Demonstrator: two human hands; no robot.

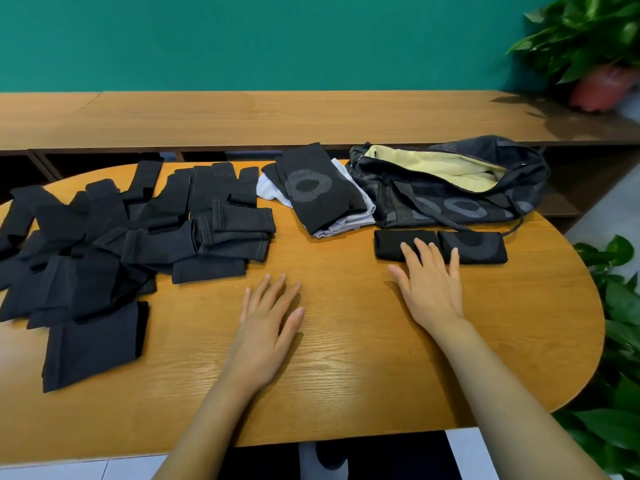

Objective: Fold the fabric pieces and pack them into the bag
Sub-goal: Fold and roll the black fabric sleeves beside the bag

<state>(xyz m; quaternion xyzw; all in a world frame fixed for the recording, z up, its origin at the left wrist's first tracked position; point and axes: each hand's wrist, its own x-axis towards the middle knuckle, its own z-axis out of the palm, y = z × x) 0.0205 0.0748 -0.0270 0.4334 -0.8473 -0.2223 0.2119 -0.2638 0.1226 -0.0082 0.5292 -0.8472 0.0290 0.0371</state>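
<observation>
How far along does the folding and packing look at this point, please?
Early on. Two folded black pieces lie in front of the open bag, not yet packed. The right hand rests flat on them; the left hand is empty on the table. A large unfolded pile remains.

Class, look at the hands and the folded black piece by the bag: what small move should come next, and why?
Probably the right hand should close on the folded black piece and lift it into the open bag. Its fingertips already rest on that piece, which looks fully folded, and the bag gapes just behind.
</observation>
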